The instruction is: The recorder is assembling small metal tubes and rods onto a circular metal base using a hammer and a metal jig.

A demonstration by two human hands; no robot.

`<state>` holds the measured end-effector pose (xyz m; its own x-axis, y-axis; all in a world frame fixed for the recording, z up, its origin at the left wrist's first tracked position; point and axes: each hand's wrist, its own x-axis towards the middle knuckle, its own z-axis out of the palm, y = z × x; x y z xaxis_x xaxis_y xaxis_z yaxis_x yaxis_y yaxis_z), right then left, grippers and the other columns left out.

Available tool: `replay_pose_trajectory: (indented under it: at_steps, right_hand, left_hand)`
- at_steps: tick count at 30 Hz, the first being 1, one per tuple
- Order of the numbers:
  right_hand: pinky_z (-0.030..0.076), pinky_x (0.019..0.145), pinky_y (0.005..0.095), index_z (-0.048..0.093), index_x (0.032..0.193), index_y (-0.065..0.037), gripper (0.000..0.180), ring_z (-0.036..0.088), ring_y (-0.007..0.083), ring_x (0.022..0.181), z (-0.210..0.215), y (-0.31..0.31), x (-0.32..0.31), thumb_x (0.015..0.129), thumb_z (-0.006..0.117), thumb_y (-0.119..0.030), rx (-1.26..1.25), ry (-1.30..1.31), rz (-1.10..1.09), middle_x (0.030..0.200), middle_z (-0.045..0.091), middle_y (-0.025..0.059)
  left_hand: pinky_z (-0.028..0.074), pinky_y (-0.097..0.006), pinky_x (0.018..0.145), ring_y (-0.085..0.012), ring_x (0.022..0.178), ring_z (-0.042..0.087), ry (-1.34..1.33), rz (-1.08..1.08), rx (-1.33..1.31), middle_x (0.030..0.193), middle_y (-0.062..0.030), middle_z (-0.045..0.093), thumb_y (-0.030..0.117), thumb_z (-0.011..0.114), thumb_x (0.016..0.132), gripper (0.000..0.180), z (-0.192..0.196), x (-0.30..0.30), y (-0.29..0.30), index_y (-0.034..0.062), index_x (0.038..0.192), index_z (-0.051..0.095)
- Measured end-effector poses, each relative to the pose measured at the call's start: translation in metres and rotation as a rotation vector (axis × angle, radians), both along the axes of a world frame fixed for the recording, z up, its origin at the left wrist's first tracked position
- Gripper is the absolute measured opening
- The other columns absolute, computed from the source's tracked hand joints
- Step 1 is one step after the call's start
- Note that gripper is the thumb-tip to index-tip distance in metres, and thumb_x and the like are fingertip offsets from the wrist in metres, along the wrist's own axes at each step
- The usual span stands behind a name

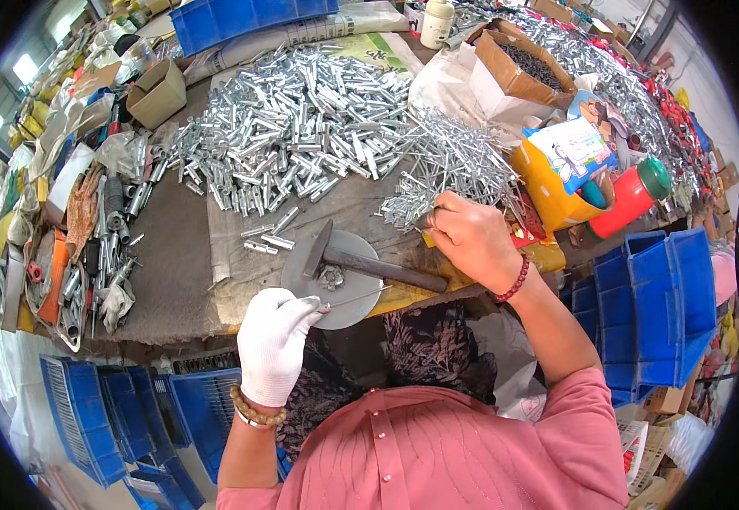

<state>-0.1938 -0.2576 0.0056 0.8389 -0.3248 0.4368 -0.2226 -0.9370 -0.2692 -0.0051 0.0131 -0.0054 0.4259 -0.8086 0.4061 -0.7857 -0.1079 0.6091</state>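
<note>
My left hand (272,347), in a white knit glove, pinches a thin metal rod (361,297) that points to the right over a grey round plate (348,318). A hammer (386,270) with a dark handle lies across that plate, its head toward the far left. My bare right hand (474,240) is closed at the near edge of a heap of thin metal pins (458,157); whatever its fingers hold is hidden. Beyond the plate spreads a big heap of silvery metal sleeves (293,110), with a few loose sleeves (277,241) nearer me.
Hand tools (59,280) and sockets crowd the table's left side. At right stand a yellow box (548,183), a red bottle (620,208) with a green cap, and a cardboard box (522,68) of dark small parts. Blue bins (662,297) flank the table below.
</note>
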Motion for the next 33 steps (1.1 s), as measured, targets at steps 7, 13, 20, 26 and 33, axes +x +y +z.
replay_pose_trajectory:
  at_steps: [7,13,20,26,33]
  right_hand:
    - [0.058,0.071,0.0464,0.070,0.089,-0.006,0.006,0.070,0.0354,0.080,-0.009,0.003,0.004,0.088,0.074,-0.011,0.039,0.056,-0.046,0.093,0.064,0.0116]
    - [0.058,0.076,0.0465,0.072,0.094,-0.004,0.011,0.071,0.0355,0.087,-0.003,0.003,0.003,0.087,0.076,-0.011,0.186,-0.025,-0.049,0.099,0.068,0.0107]
    - [0.058,0.078,0.0457,0.072,0.094,-0.004,0.012,0.071,0.0350,0.088,0.006,0.008,0.006,0.087,0.076,-0.013,0.161,0.108,-0.039,0.098,0.068,0.0098]
    - [0.059,0.077,0.0437,0.073,0.095,-0.006,0.011,0.072,0.0334,0.088,0.005,0.009,0.007,0.087,0.077,-0.013,0.144,0.052,-0.078,0.099,0.068,0.0089]
    - [0.060,0.073,0.0411,0.066,0.081,-0.009,0.007,0.070,0.0275,0.084,0.002,0.014,0.021,0.083,0.073,-0.008,-0.192,0.093,0.047,0.091,0.060,0.0071]
  left_hand:
    - [0.053,-0.036,0.080,-0.0290,0.090,0.065,-0.031,-0.019,-0.016,0.092,-0.0111,0.065,0.002,0.082,0.084,0.019,-0.001,0.001,0.003,0.0023,0.102,0.077]
    - [0.053,-0.037,0.081,-0.0287,0.090,0.066,0.046,0.013,0.026,0.094,-0.0115,0.067,0.003,0.082,0.083,0.017,0.002,-0.002,0.002,0.0039,0.100,0.079]
    - [0.053,-0.038,0.081,-0.0297,0.090,0.066,0.031,0.016,0.006,0.093,-0.0119,0.067,0.004,0.082,0.084,0.016,0.001,-0.001,0.001,0.0032,0.099,0.079]
    - [0.054,-0.038,0.081,-0.0299,0.091,0.066,0.034,0.026,0.012,0.093,-0.0121,0.067,0.004,0.082,0.083,0.016,0.002,-0.002,0.001,0.0030,0.099,0.079]
    - [0.054,-0.038,0.082,-0.0304,0.092,0.066,0.044,0.014,0.004,0.093,-0.0125,0.067,0.002,0.080,0.084,0.017,0.001,-0.002,0.003,0.0028,0.100,0.078]
